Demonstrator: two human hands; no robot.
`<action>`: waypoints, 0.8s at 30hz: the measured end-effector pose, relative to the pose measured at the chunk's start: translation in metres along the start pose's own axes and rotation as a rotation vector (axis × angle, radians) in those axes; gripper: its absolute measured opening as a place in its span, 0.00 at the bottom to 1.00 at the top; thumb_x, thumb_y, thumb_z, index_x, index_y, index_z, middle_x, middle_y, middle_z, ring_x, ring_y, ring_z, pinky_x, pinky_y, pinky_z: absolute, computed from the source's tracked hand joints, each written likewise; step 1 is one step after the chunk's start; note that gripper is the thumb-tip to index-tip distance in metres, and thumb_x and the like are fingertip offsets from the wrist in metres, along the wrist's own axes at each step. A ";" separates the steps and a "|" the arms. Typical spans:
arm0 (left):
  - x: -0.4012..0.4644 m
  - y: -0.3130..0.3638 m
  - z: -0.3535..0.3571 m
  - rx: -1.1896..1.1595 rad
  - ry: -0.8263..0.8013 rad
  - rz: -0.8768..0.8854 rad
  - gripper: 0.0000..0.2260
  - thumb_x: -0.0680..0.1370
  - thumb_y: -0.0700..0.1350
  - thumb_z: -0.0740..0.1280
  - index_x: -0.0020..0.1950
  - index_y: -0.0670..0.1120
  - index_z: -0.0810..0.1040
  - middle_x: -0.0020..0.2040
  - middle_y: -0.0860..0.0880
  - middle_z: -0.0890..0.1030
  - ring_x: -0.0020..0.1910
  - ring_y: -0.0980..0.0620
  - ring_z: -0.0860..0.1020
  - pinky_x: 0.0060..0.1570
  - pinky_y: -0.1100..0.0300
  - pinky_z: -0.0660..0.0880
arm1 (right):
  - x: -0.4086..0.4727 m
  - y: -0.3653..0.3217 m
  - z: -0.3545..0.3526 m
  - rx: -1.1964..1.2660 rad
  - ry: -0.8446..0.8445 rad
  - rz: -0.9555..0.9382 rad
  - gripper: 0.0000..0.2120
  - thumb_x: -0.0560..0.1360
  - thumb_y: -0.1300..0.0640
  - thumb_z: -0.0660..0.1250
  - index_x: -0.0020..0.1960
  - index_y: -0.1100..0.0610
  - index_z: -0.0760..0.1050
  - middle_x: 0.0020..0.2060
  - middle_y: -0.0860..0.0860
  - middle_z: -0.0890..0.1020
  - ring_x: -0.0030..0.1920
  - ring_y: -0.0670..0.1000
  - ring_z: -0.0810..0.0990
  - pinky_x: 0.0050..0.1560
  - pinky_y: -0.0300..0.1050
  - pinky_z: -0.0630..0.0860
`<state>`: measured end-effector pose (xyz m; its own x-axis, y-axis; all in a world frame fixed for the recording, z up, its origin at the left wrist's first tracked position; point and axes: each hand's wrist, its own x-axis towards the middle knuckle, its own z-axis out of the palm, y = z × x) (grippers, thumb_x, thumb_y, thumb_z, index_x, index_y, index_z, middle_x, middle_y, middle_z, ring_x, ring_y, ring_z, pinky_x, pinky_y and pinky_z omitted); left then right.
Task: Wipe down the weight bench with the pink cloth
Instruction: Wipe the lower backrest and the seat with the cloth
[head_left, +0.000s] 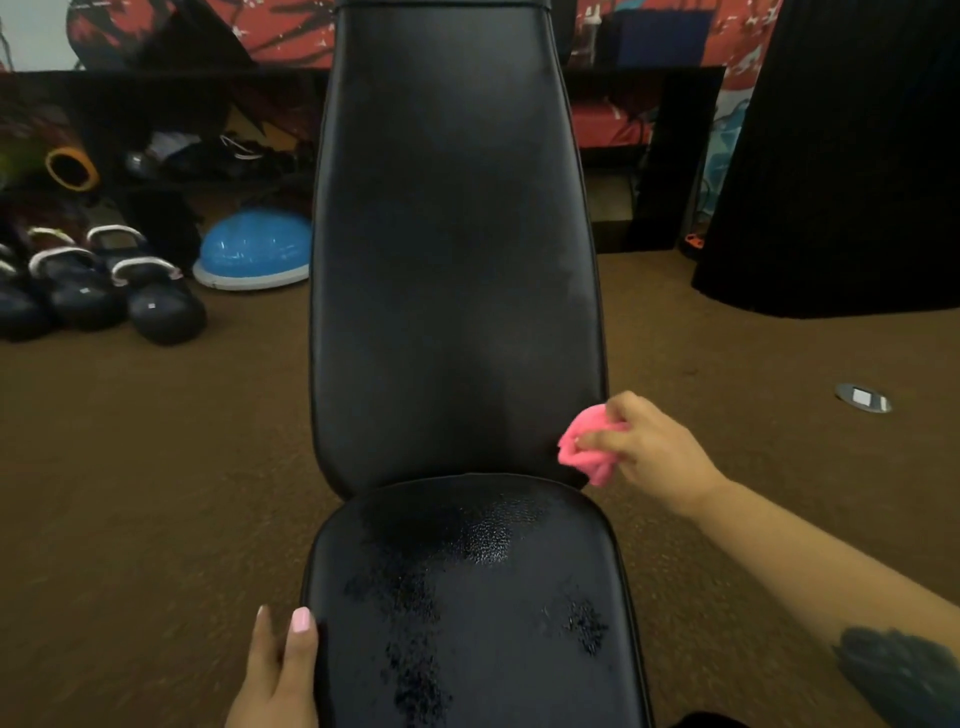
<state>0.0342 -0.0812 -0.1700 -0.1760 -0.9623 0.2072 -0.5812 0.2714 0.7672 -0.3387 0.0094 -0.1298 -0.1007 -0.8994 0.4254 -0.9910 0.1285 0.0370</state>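
A black padded weight bench fills the middle of the view: a long back pad (457, 249) runs away from me and a shorter seat pad (467, 597) lies nearest, with wet glossy patches on it. My right hand (644, 447) grips a bunched pink cloth (584, 447) against the lower right edge of the back pad, just above the gap between the pads. My left hand (278, 670) rests with straight fingers on the seat pad's left edge.
Brown carpet (156, 467) surrounds the bench. Several dark kettlebells (130, 286) and a blue half-dome balance trainer (254, 249) sit at the left. A black curtain (841, 156) hangs at the right, and a round metal floor plate (862, 399) lies in the carpet.
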 end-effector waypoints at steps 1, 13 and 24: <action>-0.003 0.001 0.001 -0.111 -0.076 -0.140 0.20 0.82 0.52 0.58 0.70 0.43 0.71 0.70 0.39 0.71 0.64 0.40 0.74 0.53 0.53 0.67 | 0.008 -0.001 -0.002 0.070 0.036 0.067 0.17 0.62 0.62 0.78 0.49 0.51 0.83 0.44 0.57 0.75 0.44 0.59 0.77 0.37 0.48 0.77; 0.000 0.036 -0.004 -0.315 -0.110 -0.545 0.24 0.79 0.56 0.59 0.74 0.49 0.66 0.72 0.41 0.69 0.69 0.39 0.68 0.69 0.50 0.60 | 0.000 -0.011 -0.006 0.000 -0.249 -0.177 0.08 0.63 0.53 0.69 0.41 0.47 0.83 0.42 0.54 0.77 0.41 0.55 0.77 0.40 0.49 0.77; -0.008 0.044 -0.015 -0.213 -0.103 -0.290 0.33 0.74 0.60 0.67 0.75 0.47 0.63 0.69 0.47 0.73 0.68 0.47 0.71 0.70 0.50 0.61 | 0.038 -0.039 -0.003 0.090 -0.162 -0.207 0.13 0.63 0.61 0.76 0.46 0.50 0.84 0.37 0.53 0.73 0.37 0.54 0.75 0.37 0.45 0.76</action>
<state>0.0220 -0.0618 -0.1288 -0.1136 -0.9893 -0.0911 -0.4418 -0.0318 0.8965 -0.3041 -0.0284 -0.1128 0.0995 -0.9587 0.2663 -0.9950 -0.0965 0.0243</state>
